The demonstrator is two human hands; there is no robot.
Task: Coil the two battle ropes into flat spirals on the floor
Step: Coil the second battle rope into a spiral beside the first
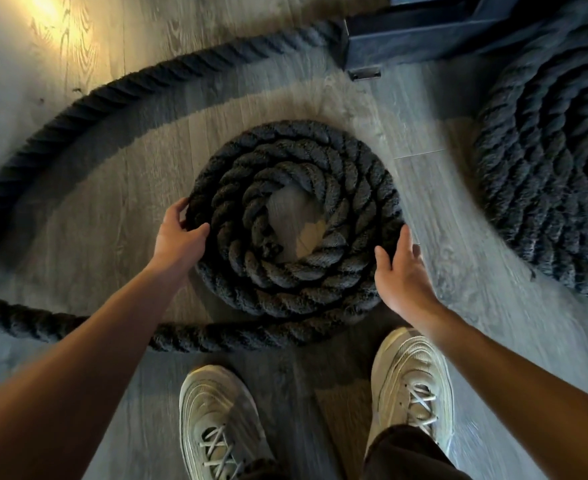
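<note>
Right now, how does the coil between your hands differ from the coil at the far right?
The centre coil has few turns and an open middle showing floor; the right coil is wider, with many more turns. The centre coil trails a loose tail; the right coil shows none. Both are dark twisted rope lying flat.

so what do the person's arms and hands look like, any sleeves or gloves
The left arm and right arm are bare, with no sleeves in view. The left hand and right hand wear no gloves; no watch, bands or rings show.
</note>
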